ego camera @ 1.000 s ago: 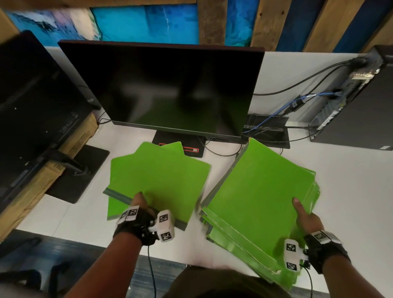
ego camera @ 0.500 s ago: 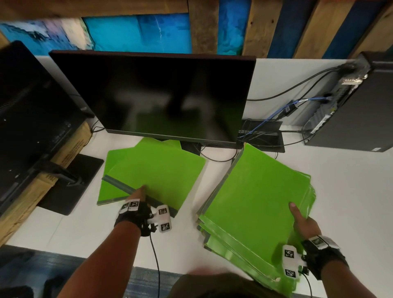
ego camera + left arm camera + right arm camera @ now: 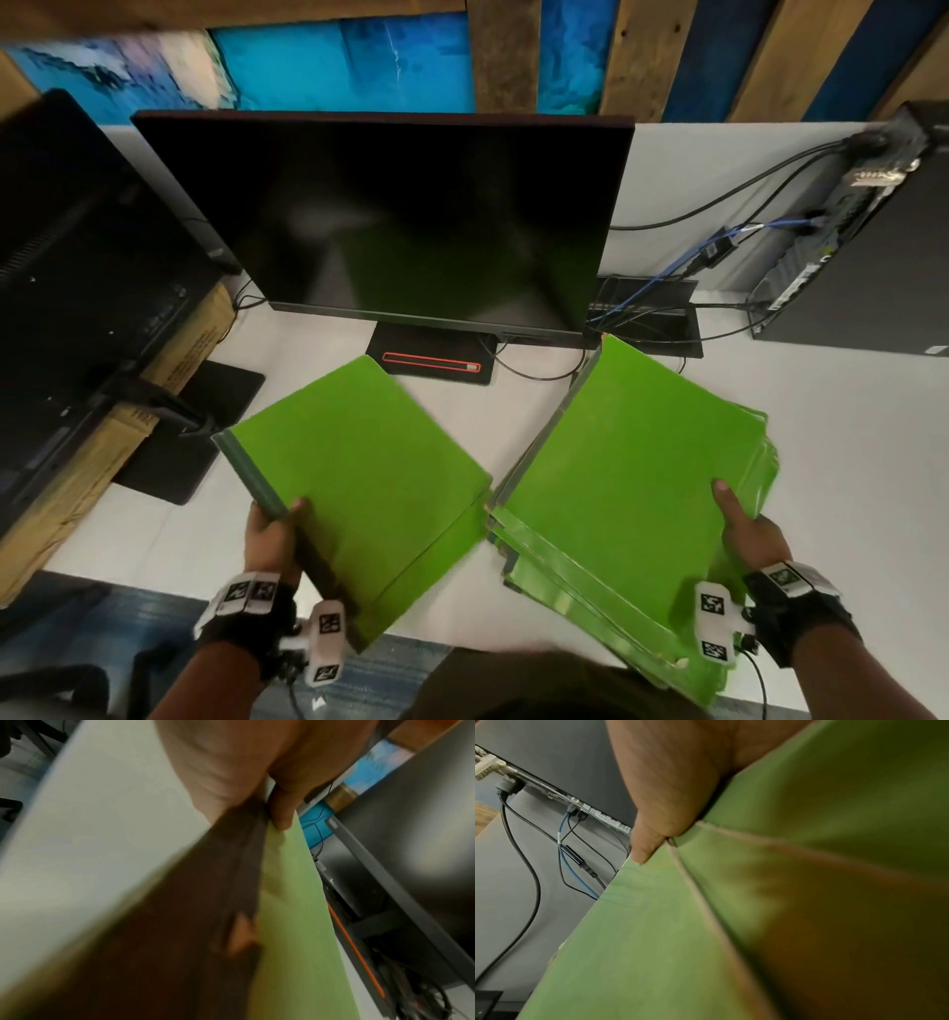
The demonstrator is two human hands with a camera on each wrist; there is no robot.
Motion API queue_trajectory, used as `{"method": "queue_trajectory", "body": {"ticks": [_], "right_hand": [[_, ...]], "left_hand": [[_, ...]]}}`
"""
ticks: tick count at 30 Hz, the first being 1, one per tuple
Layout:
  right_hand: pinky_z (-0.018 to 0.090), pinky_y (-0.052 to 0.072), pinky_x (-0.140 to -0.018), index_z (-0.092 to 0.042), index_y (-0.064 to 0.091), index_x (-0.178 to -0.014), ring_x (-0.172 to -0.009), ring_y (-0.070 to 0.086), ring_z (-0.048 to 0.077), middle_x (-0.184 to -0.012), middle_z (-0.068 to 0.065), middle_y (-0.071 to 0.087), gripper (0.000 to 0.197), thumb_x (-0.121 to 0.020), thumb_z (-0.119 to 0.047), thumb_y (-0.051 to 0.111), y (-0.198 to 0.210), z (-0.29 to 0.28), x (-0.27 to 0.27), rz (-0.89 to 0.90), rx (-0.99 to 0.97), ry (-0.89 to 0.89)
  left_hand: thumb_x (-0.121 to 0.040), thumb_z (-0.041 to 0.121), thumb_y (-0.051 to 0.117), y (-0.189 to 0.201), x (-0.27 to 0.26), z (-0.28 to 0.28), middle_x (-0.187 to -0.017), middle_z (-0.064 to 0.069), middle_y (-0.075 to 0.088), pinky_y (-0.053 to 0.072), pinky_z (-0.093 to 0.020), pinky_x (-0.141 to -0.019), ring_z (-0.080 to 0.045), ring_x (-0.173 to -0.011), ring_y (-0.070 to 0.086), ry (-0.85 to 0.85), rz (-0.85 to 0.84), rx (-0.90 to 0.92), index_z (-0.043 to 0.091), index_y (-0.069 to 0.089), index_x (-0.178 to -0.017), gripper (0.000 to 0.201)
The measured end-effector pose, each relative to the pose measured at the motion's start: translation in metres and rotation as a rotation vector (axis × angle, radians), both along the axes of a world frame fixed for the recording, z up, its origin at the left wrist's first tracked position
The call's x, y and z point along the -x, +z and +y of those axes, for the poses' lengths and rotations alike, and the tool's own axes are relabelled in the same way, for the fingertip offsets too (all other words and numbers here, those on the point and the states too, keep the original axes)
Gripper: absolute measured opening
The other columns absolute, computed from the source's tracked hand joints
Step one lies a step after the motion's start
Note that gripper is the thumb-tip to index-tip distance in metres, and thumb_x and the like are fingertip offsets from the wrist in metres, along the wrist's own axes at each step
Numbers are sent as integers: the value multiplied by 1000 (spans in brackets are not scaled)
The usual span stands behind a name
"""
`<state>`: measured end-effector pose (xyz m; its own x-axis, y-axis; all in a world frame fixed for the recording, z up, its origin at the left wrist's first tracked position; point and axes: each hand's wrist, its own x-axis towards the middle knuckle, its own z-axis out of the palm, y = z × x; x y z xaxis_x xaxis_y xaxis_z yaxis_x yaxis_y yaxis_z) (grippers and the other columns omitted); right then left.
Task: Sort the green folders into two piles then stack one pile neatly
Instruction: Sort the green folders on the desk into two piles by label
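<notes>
Two piles of green folders lie on the white desk. The left pile is squared up and tilted, its grey spine toward the left. My left hand grips that pile at the near end of the spine, thumb on top; the left wrist view shows the thumb pinching the green cover. The right pile is thicker and fanned at its near edge. My right hand holds its right edge, thumb on top, the other fingers hidden under the folders. The right wrist view shows that thumb on the top folder.
A dark monitor stands behind the piles, its stand base just beyond the left pile. A second monitor and a cardboard box sit at the left. A computer tower with cables is at the back right.
My left hand has gathered the spread left folders into one squared pile, turned it clockwise and drawn it toward me. My right hand keeps its hold on the right pile.
</notes>
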<state>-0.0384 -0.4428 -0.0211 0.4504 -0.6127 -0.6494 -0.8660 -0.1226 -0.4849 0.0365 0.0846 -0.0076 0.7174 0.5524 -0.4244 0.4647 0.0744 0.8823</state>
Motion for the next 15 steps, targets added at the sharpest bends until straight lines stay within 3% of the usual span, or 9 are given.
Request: {"method": "queue_trajectory", "body": {"ticks": [2,6,9,13,15], "right_hand": [[33,39,-68,2,62,-101,-70,55,28,-92,24,60,73,-83,-67,47,-1,0,0,-5,-14,-5],[33,37,-77,4,58,-121,-86,54,31,-104,24,60,79,-84,-65,50,-1,0,1,-35,-39,-29],[31,37,-78,4,57,-125,-87,51,29,-118,27,61,75,-86,-60,52,3,2,2,-65,-55,-36],[31,40,-78,2,59,-123,-86,55,29,-112,24,64,74,-84,-61,53,4,1,3,-88,-85,-48],[30,39,-75,1,60,-121,-84,56,29,-101,21,64,71,-85,-60,53,4,0,4,-95,-94,-52]], "left_hand": [[-87,-4,54,18,7,14,-72,-2,56,50,-22,-44,-16,-54,55,-47,-53,18,22,57,-84,26],[-88,-10,46,67,16,26,-80,8,72,57,-21,-62,-5,-66,68,-200,-173,38,19,58,-111,39],[-89,-13,41,112,13,10,-84,8,73,58,-25,-66,-5,-72,69,-388,-246,50,25,57,-111,47],[-87,-18,42,154,-11,-37,-67,13,66,52,-12,-57,3,-58,61,-592,-341,-44,25,57,-95,47],[-85,-19,46,163,-28,-68,-82,12,68,54,-14,-64,0,-71,63,-714,-396,-79,23,57,-109,50]]}}
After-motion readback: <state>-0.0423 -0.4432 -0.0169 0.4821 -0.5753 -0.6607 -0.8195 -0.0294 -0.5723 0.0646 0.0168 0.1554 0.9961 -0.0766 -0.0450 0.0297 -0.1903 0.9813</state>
